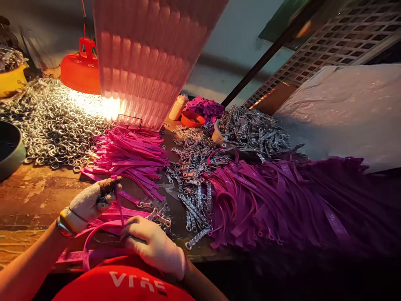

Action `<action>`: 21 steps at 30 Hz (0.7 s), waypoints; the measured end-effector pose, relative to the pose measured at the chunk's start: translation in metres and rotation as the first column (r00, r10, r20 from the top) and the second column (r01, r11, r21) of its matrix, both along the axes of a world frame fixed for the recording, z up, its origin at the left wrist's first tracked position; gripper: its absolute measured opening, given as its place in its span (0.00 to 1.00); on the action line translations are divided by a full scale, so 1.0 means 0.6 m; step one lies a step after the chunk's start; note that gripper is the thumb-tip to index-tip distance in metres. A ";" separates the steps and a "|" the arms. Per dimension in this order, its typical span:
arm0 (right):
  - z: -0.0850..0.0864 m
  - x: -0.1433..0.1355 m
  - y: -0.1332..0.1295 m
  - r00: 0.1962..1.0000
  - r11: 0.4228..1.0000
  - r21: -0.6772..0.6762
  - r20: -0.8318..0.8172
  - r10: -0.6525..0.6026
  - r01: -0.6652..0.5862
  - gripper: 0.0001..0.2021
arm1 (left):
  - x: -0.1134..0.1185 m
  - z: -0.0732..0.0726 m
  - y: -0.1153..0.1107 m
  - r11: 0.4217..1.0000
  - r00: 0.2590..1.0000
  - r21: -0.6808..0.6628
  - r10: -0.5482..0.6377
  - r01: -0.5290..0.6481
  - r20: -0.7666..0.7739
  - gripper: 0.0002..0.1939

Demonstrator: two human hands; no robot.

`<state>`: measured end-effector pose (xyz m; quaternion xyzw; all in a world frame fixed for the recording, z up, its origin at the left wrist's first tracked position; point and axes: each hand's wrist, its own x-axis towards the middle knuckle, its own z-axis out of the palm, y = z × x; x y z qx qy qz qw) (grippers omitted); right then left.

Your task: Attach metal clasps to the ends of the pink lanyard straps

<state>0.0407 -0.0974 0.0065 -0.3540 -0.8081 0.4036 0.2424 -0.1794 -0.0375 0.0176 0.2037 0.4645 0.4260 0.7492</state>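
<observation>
Strap of flat pink material [119, 207] stands between your two hands, above the near edge of the brown worktop [40, 200]. Its visible segment has its long axis pointing away from your body, tilted slightly left at the far end. Your left hand in a white glove [90, 202] is at that far end, fingertips closed on the strap; dark metal rings [105, 200] sit against its curled fingers. Your right hand in a white glove [150, 242] is at the near end, fingers bent against the strap; whether they pinch it cannot be told. Neither hand is clearly nearer. The pile of pink straps [133, 152] lies beyond the left fingers; silver metal links [161, 216] lie just beyond the right hand.
</observation>
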 end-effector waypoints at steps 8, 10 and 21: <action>0.003 -0.002 0.044 0.940 0.925 0.177 0.000 -0.340 0.335 0.13 | 0.049 -0.011 -0.047 0.947 0.901 0.143 -0.218 0.288 -0.376 0.23; 0.007 -0.006 0.043 0.916 0.901 0.326 0.183 -0.358 0.287 0.11 | 0.057 -0.008 -0.053 0.939 0.880 0.141 -0.231 0.313 -0.414 0.23; -0.010 -0.002 0.031 0.789 0.854 0.519 0.512 -0.341 0.033 0.06 | 0.045 -0.038 -0.038 0.551 0.457 0.240 -0.298 0.799 -0.838 0.12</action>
